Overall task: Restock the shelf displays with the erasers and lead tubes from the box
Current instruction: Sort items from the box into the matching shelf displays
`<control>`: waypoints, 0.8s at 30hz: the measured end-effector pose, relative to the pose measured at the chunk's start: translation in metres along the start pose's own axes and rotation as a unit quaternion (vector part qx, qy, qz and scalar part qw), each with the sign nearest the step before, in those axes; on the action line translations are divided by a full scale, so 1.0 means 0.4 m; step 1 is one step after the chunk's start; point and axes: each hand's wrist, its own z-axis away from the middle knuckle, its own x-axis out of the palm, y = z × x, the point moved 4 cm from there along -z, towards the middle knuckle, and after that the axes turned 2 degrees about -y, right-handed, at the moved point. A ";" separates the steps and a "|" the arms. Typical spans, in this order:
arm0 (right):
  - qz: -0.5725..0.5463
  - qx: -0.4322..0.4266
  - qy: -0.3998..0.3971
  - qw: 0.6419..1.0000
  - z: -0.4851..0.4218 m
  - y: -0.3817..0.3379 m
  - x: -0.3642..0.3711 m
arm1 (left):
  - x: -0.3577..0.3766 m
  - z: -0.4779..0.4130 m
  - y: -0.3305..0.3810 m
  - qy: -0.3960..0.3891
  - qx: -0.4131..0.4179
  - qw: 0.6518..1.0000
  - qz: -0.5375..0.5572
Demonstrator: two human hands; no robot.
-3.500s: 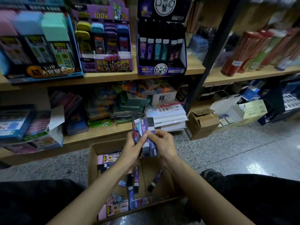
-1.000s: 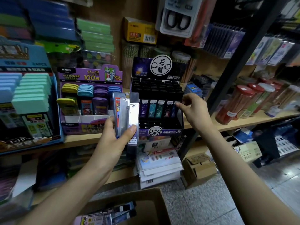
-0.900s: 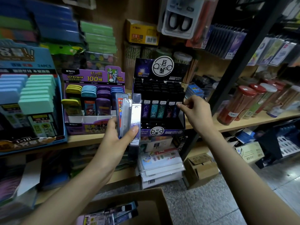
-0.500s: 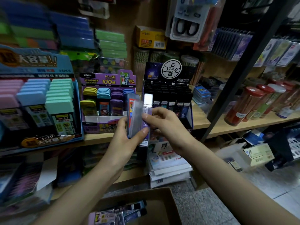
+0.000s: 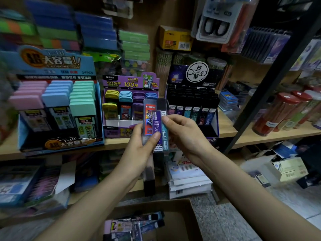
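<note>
Left fingers (image 5: 153, 138), right fingers (image 5: 167, 120), pinching lead tubes (image 5: 157, 123)

Wooden shelves (image 5: 260, 136), speckled stone floor (image 5: 225, 221)

A scissors pack (image 5: 215, 26) hangs beside a yellow box (image 5: 175, 39).

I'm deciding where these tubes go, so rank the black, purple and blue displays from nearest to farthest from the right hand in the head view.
1. Black display: directly behind the right hand, which pinches the lead tubes.
2. Purple display: to its left, behind the left hand.
3. Blue display: far left, beyond the purple one.
</note>
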 end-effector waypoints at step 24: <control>0.363 -0.224 0.122 0.896 -0.119 -0.039 -0.133 | -0.046 -0.016 0.035 0.058 0.018 0.998 0.024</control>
